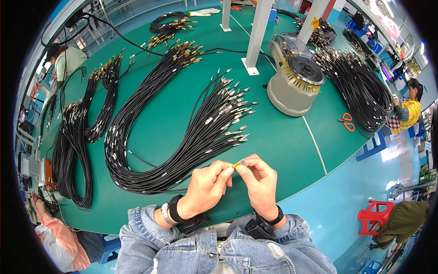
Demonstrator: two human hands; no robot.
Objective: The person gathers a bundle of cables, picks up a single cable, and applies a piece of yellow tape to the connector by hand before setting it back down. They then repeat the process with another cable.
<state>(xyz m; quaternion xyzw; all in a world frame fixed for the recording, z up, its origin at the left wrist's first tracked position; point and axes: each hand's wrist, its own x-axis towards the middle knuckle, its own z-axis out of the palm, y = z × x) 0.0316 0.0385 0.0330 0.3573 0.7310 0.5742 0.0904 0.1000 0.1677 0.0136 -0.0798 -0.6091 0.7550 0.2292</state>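
In front of my body, near the table's front edge, my left hand and my right hand meet at their fingertips. Both pinch a small piece of yellow tape. A pale bit shows beside the tape, too small to make out. One black cable runs from the left toward my left hand; its end is hidden by the fingers. Just beyond my left hand curves a big U-shaped bundle of black cables, with silver connectors at one end and yellow-marked tips at the other.
A round tape dispenser with yellow strips stands beyond my right hand. Orange-handled scissors lie farther right, beside another cable bundle. More bundles lie at left. Grey posts rise from the green table. Other people sit around.
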